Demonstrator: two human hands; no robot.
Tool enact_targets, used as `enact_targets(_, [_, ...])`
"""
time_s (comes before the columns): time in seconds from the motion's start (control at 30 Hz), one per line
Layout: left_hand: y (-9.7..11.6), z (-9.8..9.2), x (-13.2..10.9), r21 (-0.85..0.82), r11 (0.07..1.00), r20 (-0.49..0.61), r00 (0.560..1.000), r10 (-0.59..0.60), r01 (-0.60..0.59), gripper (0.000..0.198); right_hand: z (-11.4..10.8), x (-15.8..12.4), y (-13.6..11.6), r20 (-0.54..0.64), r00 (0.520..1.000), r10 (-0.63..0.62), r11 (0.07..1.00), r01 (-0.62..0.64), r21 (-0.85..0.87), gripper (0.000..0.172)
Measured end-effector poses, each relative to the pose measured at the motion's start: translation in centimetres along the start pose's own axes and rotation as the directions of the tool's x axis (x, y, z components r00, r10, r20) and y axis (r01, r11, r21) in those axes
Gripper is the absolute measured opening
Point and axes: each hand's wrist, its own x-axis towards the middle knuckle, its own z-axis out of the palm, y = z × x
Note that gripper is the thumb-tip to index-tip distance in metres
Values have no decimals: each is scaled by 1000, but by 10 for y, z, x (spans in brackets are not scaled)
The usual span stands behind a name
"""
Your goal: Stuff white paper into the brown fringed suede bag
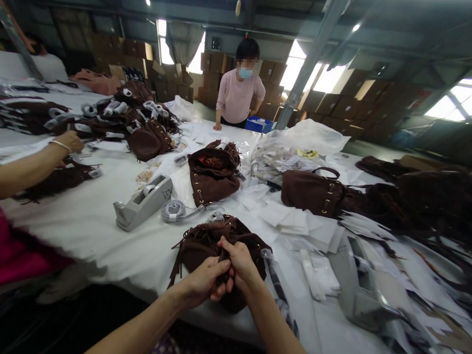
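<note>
A dark brown fringed bag (197,250) lies in front of me at the near edge of the table. My left hand (207,280) and my right hand (239,261) meet over its front, fingers closed on a gathered piece of it. Exactly which part they pinch is hidden by the fingers. Along the bag's right side runs a strap wrapped in clear plastic (276,284). Just behind the bag lies a coiled grey strap (173,210), and beyond it stands another brown bag (212,181) with its mouth open.
Tape dispensers stand at left (142,202) and right (362,284). White paper sheets (296,220) and a brown handbag (311,192) lie to the right. A co-worker's hand (69,141) reaches in from the left near piled bags. A masked person (241,97) stands across the table (83,218).
</note>
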Motion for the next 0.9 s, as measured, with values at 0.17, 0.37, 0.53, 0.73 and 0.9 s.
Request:
enact_targets(0.17, [-13, 13, 10, 76, 992, -159, 981, 109, -98, 41, -11, 3, 1, 18, 1000, 11, 995, -13, 96, 44])
enact_targets(0.37, [43, 15, -4, 711, 703, 2, 1000, 27, -21, 45, -31, -26, 5, 75, 997, -34, 978, 18, 207, 41])
enact_targets(0.53, [89, -10, 20, 995, 101, -60, 807, 587, 1, 41, -50, -28, 21, -7, 997, -78, 970, 78, 232, 38])
enact_targets(0.73, [98, -8, 103, 938, 309, -256, 913, 318, 155, 49, -66, -21, 42, 17, 981, -192, 981, 193, -18, 37])
enact_targets(0.9, [76, 49, 203, 536, 817, -432, 900, 50, 212, 46, -69, -17, 43, 53, 976, -210, 970, 215, -111, 37])
